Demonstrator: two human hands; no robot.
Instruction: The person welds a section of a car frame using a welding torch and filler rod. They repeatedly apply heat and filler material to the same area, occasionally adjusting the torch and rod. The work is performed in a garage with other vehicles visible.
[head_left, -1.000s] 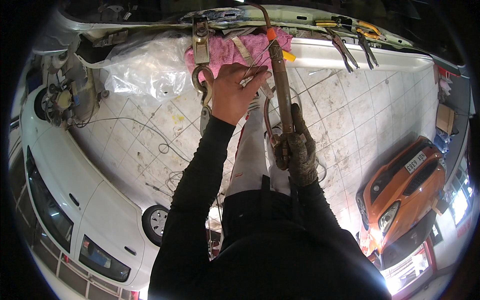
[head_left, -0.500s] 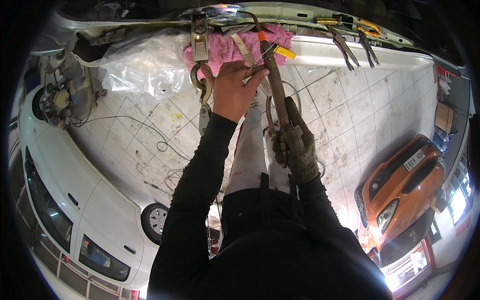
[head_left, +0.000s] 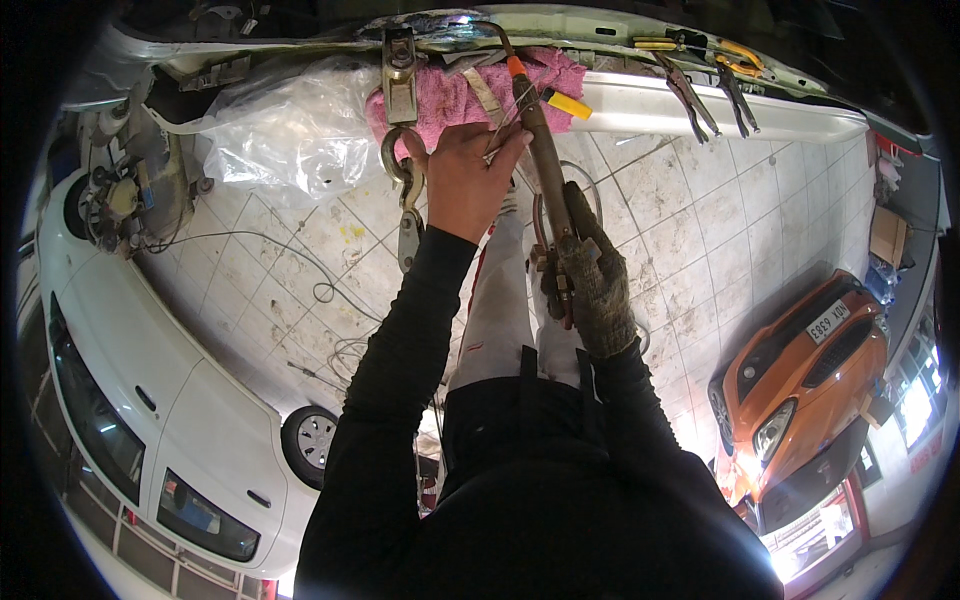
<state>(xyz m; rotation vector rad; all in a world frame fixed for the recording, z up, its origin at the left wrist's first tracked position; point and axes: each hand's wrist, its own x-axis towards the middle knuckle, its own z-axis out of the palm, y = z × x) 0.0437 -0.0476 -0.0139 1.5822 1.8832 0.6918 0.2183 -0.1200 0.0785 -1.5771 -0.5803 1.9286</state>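
head view: torch (head_left: 546, 160) in right hand (head_left: 597, 285) leans further left.

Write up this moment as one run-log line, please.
Left hand: bare, pinching thin wire | right hand: gloved, gripping torch | bright spot: on car body, at torch tip | pink towel: by torch

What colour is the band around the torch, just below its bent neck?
The band is bright orange, seen best in the head view.
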